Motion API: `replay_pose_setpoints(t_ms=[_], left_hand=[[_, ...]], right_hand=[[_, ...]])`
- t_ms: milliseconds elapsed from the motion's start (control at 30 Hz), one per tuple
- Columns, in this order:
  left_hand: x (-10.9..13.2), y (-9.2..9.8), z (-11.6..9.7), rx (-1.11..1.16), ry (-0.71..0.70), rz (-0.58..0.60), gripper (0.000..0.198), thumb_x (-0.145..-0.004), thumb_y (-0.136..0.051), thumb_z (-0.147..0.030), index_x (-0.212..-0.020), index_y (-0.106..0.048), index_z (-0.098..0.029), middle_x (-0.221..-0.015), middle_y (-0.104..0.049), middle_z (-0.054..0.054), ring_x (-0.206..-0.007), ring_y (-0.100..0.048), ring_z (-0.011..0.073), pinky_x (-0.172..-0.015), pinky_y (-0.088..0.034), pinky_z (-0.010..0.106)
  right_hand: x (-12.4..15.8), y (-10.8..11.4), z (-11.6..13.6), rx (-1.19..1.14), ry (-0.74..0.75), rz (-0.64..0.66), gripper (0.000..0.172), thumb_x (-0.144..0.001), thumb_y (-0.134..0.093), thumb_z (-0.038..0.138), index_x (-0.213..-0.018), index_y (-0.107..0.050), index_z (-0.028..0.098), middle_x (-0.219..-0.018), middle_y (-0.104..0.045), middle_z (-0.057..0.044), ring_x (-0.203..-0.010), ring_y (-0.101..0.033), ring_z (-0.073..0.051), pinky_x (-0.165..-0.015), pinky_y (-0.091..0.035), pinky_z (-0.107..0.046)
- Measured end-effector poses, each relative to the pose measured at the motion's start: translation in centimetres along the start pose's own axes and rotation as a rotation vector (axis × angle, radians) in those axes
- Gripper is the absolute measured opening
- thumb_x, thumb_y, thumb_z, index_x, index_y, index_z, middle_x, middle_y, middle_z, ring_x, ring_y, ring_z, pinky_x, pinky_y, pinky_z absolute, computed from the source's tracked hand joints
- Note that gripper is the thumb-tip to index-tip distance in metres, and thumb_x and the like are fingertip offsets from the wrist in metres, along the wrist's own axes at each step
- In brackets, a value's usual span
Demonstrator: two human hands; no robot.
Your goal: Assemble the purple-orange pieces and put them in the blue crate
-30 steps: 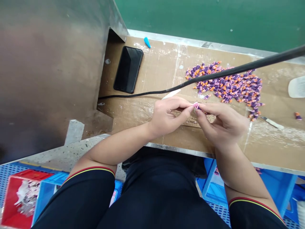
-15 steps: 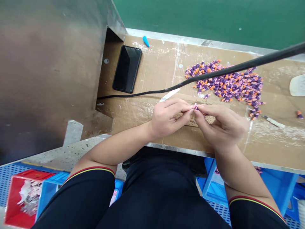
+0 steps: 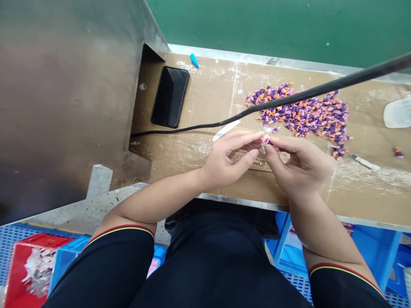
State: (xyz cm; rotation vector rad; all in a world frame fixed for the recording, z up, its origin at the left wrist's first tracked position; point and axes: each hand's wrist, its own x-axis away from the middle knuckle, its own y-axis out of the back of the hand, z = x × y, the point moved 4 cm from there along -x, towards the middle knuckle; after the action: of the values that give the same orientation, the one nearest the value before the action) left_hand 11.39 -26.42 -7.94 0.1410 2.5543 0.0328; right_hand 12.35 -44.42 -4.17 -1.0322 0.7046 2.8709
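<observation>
My right hand (image 3: 297, 164) pinches a small purple-and-pink moulded piece (image 3: 269, 142) between thumb and forefinger. It looks like the pieces in the pile, but the fingers cover most of it. On the other side, my left hand (image 3: 229, 158) has its forefinger tip against the piece, with the thumb held apart below. Just beyond my hands lies the pile of small purple, pink and orange pieces (image 3: 305, 113). A white strip (image 3: 226, 130) lies on the cardboard behind my left hand.
A black cable (image 3: 231, 119) crosses above the cardboard-covered table (image 3: 205, 98). At the left are a phone (image 3: 170, 96), a blue tapered cap (image 3: 194, 60) and a metal housing (image 3: 70, 102). Rightward lie a small knife (image 3: 364, 162), one loose piece (image 3: 398, 152) and a white container (image 3: 397, 114).
My left thumb has moved away from the piece, after pinching it with the forefinger. The right hand keeps its pinch. The view has shifted slightly.
</observation>
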Motion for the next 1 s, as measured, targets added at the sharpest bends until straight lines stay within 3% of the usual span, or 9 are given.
replay_pose_setpoints(t_ms=[200,333,500,733,833,1000], left_hand=[[0.6,-0.6,0.6,0.035,-0.021,0.054,0.054,-0.106,-0.066,-0.016,-0.159,-0.068,-0.029,-0.133,-0.074,0.013,-0.117,-0.076,0.0206,-0.086,-0.069,0.026],[0.5,-0.5,0.3,-0.035,-0.083,0.046,0.058,-0.103,-0.063,-0.012,-0.159,-0.067,-0.029,-0.13,-0.075,0.012,-0.116,-0.076,0.0211,-0.09,-0.07,0.031],[0.6,-0.5,0.5,-0.019,-0.096,0.036,0.058,-0.104,-0.063,-0.011,-0.158,-0.067,-0.028,-0.13,-0.074,0.012,-0.116,-0.076,0.0197,-0.088,-0.068,0.027],[0.8,-0.8,1.3,0.045,-0.094,0.021,0.055,-0.107,-0.061,-0.02,-0.16,-0.066,-0.033,-0.131,-0.074,0.012,-0.114,-0.074,0.0199,-0.085,-0.068,0.027],[0.6,-0.9,1.6,0.078,-0.097,0.023,0.056,-0.107,-0.061,-0.021,-0.163,-0.064,-0.031,-0.133,-0.072,0.013,-0.108,-0.073,0.0172,-0.082,-0.066,0.024],[0.5,-0.3,2.6,0.073,-0.054,0.008,0.057,-0.107,-0.065,-0.028,-0.163,-0.063,-0.031,-0.139,-0.071,0.014,-0.119,-0.074,0.0203,-0.082,-0.065,0.025]], right_hand=[[-0.1,0.0,0.2,0.123,0.035,0.025,0.016,-0.098,-0.085,0.019,-0.107,-0.086,0.032,-0.102,-0.089,0.0,-0.089,-0.087,-0.024,-0.08,-0.073,-0.036],[0.0,0.1,0.5,0.113,0.034,0.033,0.016,-0.097,-0.085,0.018,-0.106,-0.086,0.032,-0.1,-0.089,0.0,-0.088,-0.087,-0.023,-0.078,-0.072,-0.035],[-0.2,-0.1,0.5,0.094,0.045,0.047,0.016,-0.096,-0.085,0.015,-0.105,-0.085,0.029,-0.101,-0.089,-0.001,-0.089,-0.087,-0.022,-0.081,-0.072,-0.034],[-0.4,-0.3,0.5,0.048,0.125,-0.026,0.017,-0.097,-0.083,0.014,-0.104,-0.083,0.03,-0.094,-0.089,0.001,-0.083,-0.086,-0.02,-0.077,-0.072,-0.032],[-0.6,-0.2,0.3,0.053,0.098,-0.02,0.012,-0.099,-0.082,0.019,-0.105,-0.083,0.029,-0.096,-0.089,0.0,-0.085,-0.086,-0.02,-0.08,-0.072,-0.034],[-0.4,1.1,0.2,-0.064,-0.041,-0.089,0.007,-0.098,-0.081,0.021,-0.104,-0.08,0.026,-0.097,-0.085,-0.003,-0.091,-0.083,-0.02,-0.085,-0.069,-0.036]])
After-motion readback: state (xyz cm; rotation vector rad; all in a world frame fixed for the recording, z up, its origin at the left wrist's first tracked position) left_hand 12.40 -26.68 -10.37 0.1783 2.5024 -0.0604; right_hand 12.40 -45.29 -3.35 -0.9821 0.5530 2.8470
